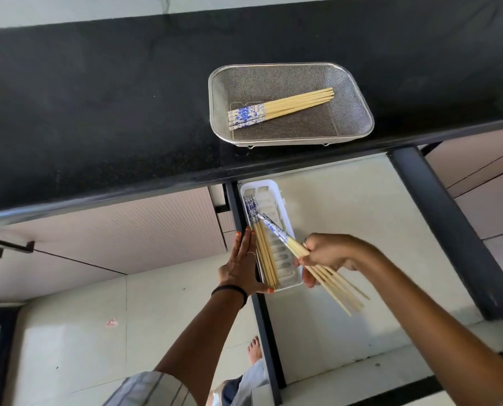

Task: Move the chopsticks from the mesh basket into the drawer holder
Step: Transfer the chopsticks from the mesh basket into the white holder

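A steel mesh basket (352, 92) stands on the black counter and holds several bamboo chopsticks (297, 104) with blue-and-white ends. Below it, a white slotted holder (276, 206) lies at the left side of the open drawer (361, 206), with several chopsticks (263, 250) lying along its left part. My right hand (329, 253) grips a bundle of several chopsticks (329, 278) slanted over the holder, patterned ends pointing up-left. My left hand (241, 265) lies flat with straight fingers against the holder's left edge, thumb at its near end.
The black counter (97, 112) spans the upper view. The drawer's dark rails (449, 230) run along its right and left sides. Cabinet fronts with dark handles (7, 244) are at left. My bare foot (254, 350) stands on the pale tile floor below.
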